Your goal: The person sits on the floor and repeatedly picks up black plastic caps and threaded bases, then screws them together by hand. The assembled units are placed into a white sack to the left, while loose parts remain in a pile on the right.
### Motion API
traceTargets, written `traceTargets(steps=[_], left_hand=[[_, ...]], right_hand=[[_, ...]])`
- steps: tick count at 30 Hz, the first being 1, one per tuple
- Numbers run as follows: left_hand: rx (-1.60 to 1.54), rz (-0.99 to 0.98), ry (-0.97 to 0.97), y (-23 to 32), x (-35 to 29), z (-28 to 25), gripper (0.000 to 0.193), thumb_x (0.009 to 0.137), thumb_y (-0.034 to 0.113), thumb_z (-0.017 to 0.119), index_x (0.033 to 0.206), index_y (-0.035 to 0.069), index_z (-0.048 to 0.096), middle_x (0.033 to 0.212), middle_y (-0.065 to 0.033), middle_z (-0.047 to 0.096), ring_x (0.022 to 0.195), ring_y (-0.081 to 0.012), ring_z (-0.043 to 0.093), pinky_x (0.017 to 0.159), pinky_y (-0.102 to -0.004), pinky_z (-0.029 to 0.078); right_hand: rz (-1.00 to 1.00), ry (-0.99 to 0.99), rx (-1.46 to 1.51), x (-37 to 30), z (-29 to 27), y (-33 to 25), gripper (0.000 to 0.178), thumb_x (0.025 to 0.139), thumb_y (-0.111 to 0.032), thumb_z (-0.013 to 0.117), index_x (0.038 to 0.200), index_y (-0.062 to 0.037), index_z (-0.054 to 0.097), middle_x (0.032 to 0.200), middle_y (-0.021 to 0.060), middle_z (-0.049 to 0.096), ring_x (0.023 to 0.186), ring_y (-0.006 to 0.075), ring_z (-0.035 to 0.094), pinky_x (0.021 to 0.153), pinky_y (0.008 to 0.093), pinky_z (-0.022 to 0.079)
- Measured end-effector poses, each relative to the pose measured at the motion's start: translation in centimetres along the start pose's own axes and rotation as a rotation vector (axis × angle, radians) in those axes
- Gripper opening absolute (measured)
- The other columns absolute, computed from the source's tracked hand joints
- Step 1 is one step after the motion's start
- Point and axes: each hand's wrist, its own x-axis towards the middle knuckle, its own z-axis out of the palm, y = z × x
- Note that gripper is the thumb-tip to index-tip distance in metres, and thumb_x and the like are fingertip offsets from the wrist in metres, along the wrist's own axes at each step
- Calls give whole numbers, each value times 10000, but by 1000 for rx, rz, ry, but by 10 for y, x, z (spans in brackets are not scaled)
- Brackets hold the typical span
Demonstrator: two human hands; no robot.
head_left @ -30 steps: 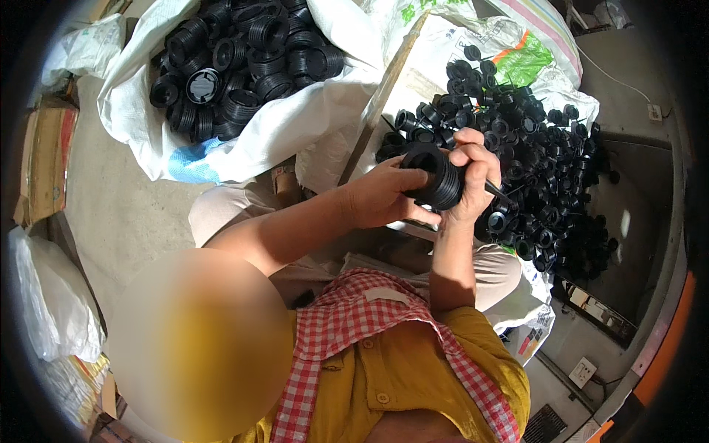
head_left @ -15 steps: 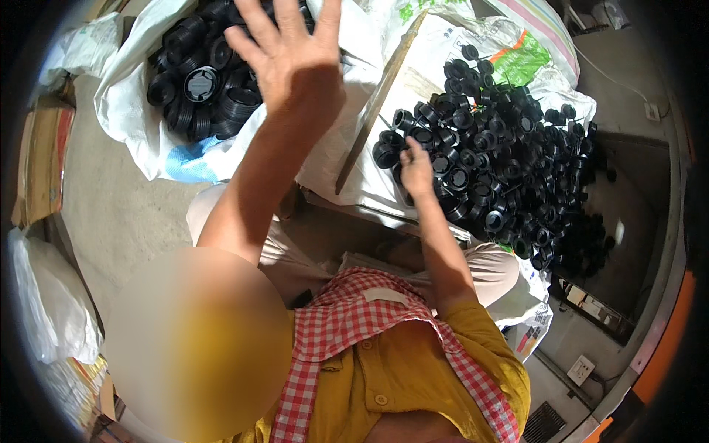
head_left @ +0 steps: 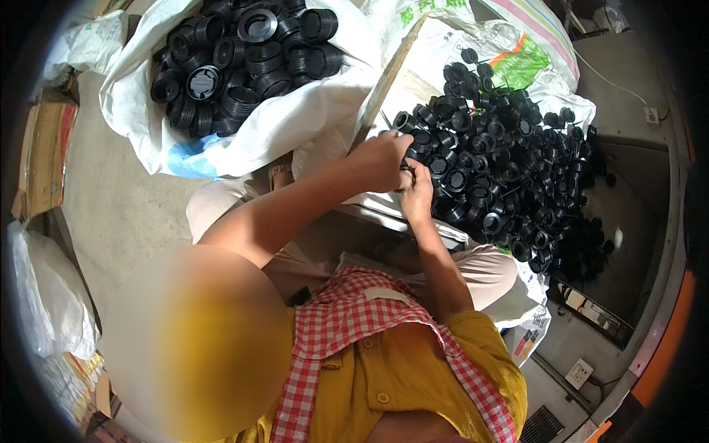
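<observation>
At the near left edge of a heap of black plastic caps (head_left: 509, 155), my two hands meet over the white sheeting. My left hand (head_left: 382, 161) is closed, with its fingertips bent toward the right hand. My right hand (head_left: 418, 196) pinches a small black plastic cap (head_left: 405, 167), mostly hidden between the fingers of both hands. Whether the left fingers also grip it is hard to make out. Thin stems stick out from some caps in the heap. To the far left, an open white woven sack (head_left: 303, 111) holds several ribbed black caps (head_left: 262, 59).
A long wooden stick (head_left: 395, 70) lies slanted between the sack and the heap. Cardboard (head_left: 44, 155) and a white plastic bag (head_left: 55, 295) stand at the left. A wall socket (head_left: 580, 373) is at the lower right. My bent legs flank the work surface's near edge.
My left hand has swung from above the sack, fingers spread, down and right to meet my right hand. The right hand has shifted slightly nearer to me and now pinches a cap.
</observation>
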Motion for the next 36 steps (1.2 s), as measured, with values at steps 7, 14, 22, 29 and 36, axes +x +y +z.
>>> traceTargets(steps=[7,14,22,29,36], left_hand=[[-337,-171,8,8,9,7,311,729,-38,577,1037,-11,605,776,-159,652,668,-186,658,573,-304,539],[-1106,-436,-304,6,-8,9,343,822,78,557,1149,-10,509,1005,-146,609,832,-265,666,654,-328,591],[-421,146,-375,18,-26,10,192,814,112,599,989,54,547,867,-115,611,775,-237,647,620,-349,535],[83,1252,150,23,-29,1,111,838,182,561,910,102,534,1015,-95,578,927,-246,583,651,-323,523],[381,1024,104,47,-24,-59,246,806,255,644,932,68,547,967,-122,613,765,-254,612,623,-314,518]], right_hand=[[84,381,474,-19,-65,-57,361,962,-125,505,1310,-40,459,1104,85,562,948,154,555,825,286,468],[42,29,649,-48,-75,-78,646,917,-158,597,1435,-58,224,1221,143,569,1102,186,534,969,321,387],[128,-204,552,-51,-93,-82,104,924,-101,579,975,-22,537,917,36,576,882,114,506,809,257,418],[867,-742,1463,-73,-134,-88,323,791,-253,670,965,-1,569,824,90,610,717,206,579,660,325,466],[544,-969,1850,-90,-135,-87,184,868,-228,601,921,-69,526,726,92,585,659,210,548,590,337,422]])
